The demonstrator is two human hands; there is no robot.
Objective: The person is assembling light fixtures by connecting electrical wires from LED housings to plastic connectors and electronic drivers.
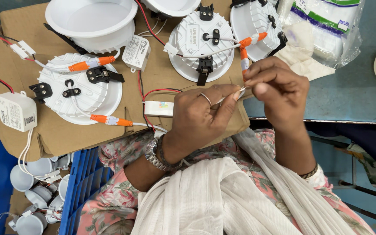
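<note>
Left hand: the left hand (199, 115), a ring on one finger and a metal watch at the wrist, is closed in a pinch on a thin white wire (240, 92), thumb and forefinger pressed together.
Right hand: the right hand (279, 89) meets it from the other side, fingertips nipped narrow on the same wire, just touching the left hand's fingers.
Wire: it runs up from the pinch into an orange-and-white connector (243, 58), which leads on to the back of a round white downlight (202, 43) lying face down.
Work surface: a sheet of brown cardboard (18, 19) covers the bench (353, 91); both hands hover over its near edge, above the person's lap.
Other lamps: another downlight (79, 89) lies face down to the left with two orange connectors, beside a small white driver box (17, 111) on red and black leads.
Far right: a clear plastic bag (327, 30) of white goods sits on the blue bench top.
Lower left: a blue crate (81, 182) stands near a heap of small white lamp parts (35, 191).
</note>
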